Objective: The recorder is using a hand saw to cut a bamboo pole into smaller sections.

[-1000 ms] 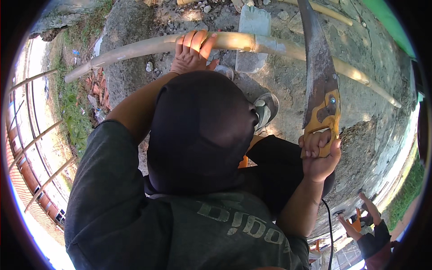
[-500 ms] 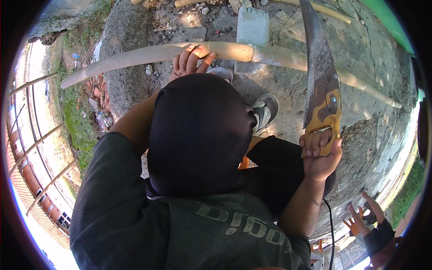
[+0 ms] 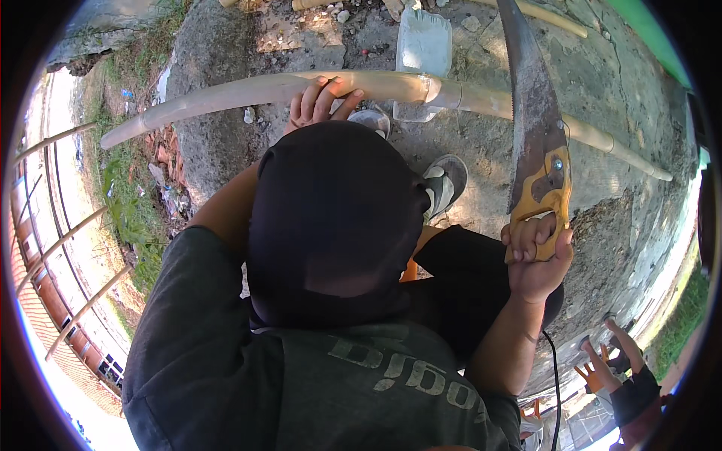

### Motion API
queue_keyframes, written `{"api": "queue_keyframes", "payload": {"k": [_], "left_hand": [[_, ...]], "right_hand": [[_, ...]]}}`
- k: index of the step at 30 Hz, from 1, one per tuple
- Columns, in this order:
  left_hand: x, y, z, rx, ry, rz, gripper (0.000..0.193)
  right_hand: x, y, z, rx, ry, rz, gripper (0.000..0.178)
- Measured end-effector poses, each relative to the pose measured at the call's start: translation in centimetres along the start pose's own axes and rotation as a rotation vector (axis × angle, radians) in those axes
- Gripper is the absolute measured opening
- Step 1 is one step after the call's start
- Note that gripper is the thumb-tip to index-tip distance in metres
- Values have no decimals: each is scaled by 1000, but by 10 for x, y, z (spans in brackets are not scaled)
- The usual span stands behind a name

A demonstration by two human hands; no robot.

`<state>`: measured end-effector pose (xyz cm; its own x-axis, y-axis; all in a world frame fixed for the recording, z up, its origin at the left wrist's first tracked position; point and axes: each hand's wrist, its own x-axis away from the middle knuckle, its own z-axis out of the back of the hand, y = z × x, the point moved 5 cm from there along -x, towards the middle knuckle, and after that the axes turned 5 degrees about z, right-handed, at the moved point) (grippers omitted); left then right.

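A long pale bamboo pole [image 3: 210, 99] lies crosswise over the ground, with a node ring right of its middle. My left hand [image 3: 322, 102] rests on the near side of the pole, fingers laid over it and slightly spread; part of the hand is hidden behind the dark head covering. On the right, my right hand [image 3: 535, 252] is wrapped round the yellow handle of a handsaw [image 3: 530, 105]. The saw's dark, worn blade points away from me and passes above the pole's right part, its toothed edge facing left.
A translucent plastic container [image 3: 423, 45] stands beyond the pole, near its node. My shoe [image 3: 445, 188] is on rough concrete below the pole. More bamboo [image 3: 553, 21] lies at the far edge. Rubble and weeds [image 3: 139, 218] are at left; another person [image 3: 632, 391] is at lower right.
My left hand has shifted very slightly to the right along the bamboo pole. The saw and my right hand are nearly still.
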<state>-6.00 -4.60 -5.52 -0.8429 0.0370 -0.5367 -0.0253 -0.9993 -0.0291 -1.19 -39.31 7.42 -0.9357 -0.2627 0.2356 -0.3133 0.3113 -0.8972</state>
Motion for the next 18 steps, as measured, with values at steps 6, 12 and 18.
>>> {"api": "queue_keyframes", "payload": {"k": [6,12,18], "left_hand": [[-40,-21,-8,85,-96,2,72],[-91,-46,-21,43,-356,131,75],[-129,-55,-34,130,-746,320,63]], "right_hand": [[3,1,2,-7,-8,12,46],[3,1,3,25,-42,34,48],[3,-4,2,87,-83,48,50]]}}
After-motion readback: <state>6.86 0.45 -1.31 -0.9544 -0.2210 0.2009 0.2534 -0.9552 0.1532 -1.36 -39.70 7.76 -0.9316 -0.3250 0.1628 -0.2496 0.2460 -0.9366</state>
